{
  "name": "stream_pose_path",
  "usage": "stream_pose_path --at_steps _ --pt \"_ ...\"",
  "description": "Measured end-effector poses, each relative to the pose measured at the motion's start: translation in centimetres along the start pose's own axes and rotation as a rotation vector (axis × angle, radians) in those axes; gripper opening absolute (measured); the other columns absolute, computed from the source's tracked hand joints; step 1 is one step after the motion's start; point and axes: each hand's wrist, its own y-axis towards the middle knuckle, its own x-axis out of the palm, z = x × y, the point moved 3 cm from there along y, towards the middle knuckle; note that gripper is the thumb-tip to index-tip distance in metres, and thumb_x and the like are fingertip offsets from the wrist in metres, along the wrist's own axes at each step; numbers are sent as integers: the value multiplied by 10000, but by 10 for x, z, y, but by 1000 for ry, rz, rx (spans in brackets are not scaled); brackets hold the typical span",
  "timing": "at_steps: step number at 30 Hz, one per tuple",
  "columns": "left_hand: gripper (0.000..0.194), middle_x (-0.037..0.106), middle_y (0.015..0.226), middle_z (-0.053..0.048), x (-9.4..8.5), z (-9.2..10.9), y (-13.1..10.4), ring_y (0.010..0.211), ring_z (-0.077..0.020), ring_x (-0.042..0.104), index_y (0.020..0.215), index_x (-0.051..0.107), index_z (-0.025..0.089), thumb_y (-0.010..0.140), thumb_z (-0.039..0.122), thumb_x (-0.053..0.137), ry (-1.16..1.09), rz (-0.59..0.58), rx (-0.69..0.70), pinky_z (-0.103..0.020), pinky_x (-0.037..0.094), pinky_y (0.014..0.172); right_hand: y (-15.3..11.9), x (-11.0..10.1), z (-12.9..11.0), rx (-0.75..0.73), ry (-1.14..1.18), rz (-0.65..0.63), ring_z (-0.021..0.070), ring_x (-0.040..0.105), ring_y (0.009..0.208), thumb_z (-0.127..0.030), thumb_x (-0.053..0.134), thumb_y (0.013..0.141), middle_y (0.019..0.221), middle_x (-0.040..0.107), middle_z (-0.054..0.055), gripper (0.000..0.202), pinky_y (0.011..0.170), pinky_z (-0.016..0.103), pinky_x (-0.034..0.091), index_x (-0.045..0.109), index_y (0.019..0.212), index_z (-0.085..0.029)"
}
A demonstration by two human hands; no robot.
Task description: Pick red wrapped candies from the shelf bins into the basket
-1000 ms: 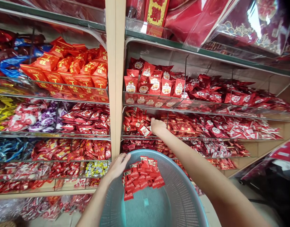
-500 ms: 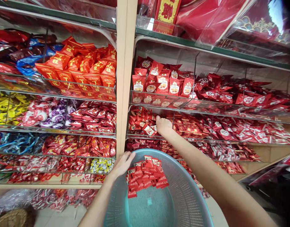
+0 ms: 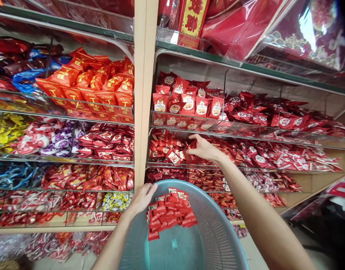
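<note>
A teal plastic basket [image 3: 228, 225] with perforated walls stands before me, tilted so its bottom shows. My left hand [image 3: 143, 198] grips its upper left rim. Inside, small red candy packets [image 3: 170, 213] lie heaped toward the far side. My right hand [image 3: 204, 148] reaches into a shelf compartment of wrapped red candies [image 3: 175, 156]. Its thumb and index finger are spread apart, with red wrappers showing between them. The other fingers are partly hidden, and I see nothing clearly held.
Clear-fronted shelves hold more sweets: orange-red bags [image 3: 90, 99] left of a wooden post [image 3: 144, 93] and red pouches [image 3: 189, 103] on its right. A clear shelf lip [image 3: 172, 165] runs below my right hand. Bagged sweets [image 3: 48, 245] lie under the left shelves.
My right hand has moved slightly right in the compartment, and its thumb and index finger have spread from a closed shape. The left hand keeps hold of the basket; the view has shifted slightly.
</note>
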Motion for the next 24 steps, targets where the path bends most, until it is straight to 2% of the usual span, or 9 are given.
stream_pose_path --at_steps 2,5,10,12,16,20,24 --pt "526 650 958 -34 1 -1 0 884 -181 569 885 596 220 821 596 234 -6 3 -7 -271 398 791 -13 2 7 -44 250 -46 131 544 731 -335 596 702 854 586 7 580 670 243 430 397 1228 -191" --pt "516 654 948 -35 2 -2 1 886 -186 571 884 597 221 818 592 245 -9 9 -16 -275 400 796 -28 12 13 -75 537 -139 118 555 796 -334 596 715 936 590 10 579 771 255 433 397 1245 -214" --pt "526 648 936 -28 2 1 1 861 -177 566 849 595 217 821 594 229 8 8 -3 -273 402 788 -35 26 16 -52 733 -192 108 550 938 -312 630 703 1130 552 18 559 918 262 380 433 1222 -249" --pt "531 643 928 -24 1 2 1 849 -173 562 832 592 218 823 597 219 19 11 0 -272 400 780 -36 28 16 -26 784 -194 102 555 925 -304 646 693 1142 546 19 556 905 249 393 445 1208 -246" --pt "535 636 923 -23 1 2 0 845 -175 559 823 587 222 825 603 211 28 8 2 -276 399 761 -42 41 15 36 1009 -265 101 588 816 -273 645 699 1015 599 8 577 791 245 463 417 1229 -260" --pt "528 639 950 -33 2 0 1 864 -183 561 860 595 222 819 602 232 9 13 -5 -278 400 770 -60 76 11 130 1255 -307 111 611 731 -247 647 686 976 622 12 607 722 257 497 406 1243 -270" --pt "555 640 952 -43 2 0 2 878 -195 560 854 603 204 814 609 226 -26 11 -18 -292 392 803 -87 104 -3 187 1443 -247 133 622 721 -252 695 647 976 643 2 726 714 288 502 355 1285 -317"
